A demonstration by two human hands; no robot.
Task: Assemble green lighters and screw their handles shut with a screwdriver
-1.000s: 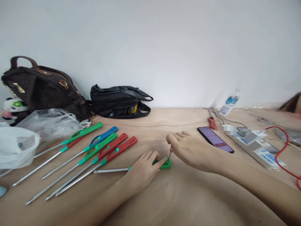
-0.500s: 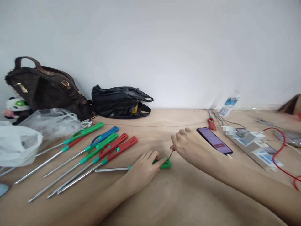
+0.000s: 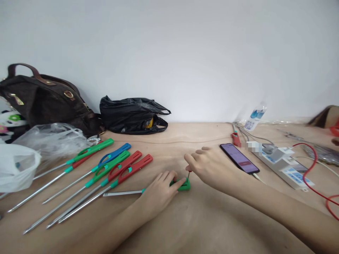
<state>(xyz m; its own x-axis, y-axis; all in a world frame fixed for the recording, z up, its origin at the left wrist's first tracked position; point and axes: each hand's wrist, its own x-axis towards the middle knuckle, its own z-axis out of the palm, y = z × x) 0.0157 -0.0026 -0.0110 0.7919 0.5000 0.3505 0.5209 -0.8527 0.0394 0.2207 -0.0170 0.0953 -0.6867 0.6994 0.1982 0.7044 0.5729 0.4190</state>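
On the table, my left hand [image 3: 162, 190] presses down over a green long-necked gas lighter [image 3: 184, 188], its fingers around the handle. The metal neck sticks out to the left, and the palm hides the trigger area. My right hand [image 3: 205, 164] is closed on a small screwdriver [image 3: 189, 170], whose red handle is mostly covered by the fingers. The thin shaft points down, with its tip at the butt end of the green handle. Whether the tip sits in a screw is too small to tell.
Several more long lighters, including a red one [image 3: 143, 162] and a blue one [image 3: 116, 153], lie fanned out on the left. Behind them are a black plastic bag [image 3: 129, 114] and a dark backpack [image 3: 50, 102]. Rightward lie a phone [image 3: 239, 158], a power strip [image 3: 278, 164] and a bottle [image 3: 255, 118].
My right hand has come a little lower and to the left, and the screwdriver stands more upright. The left hand still holds the lighter. The whole view has shifted slightly.
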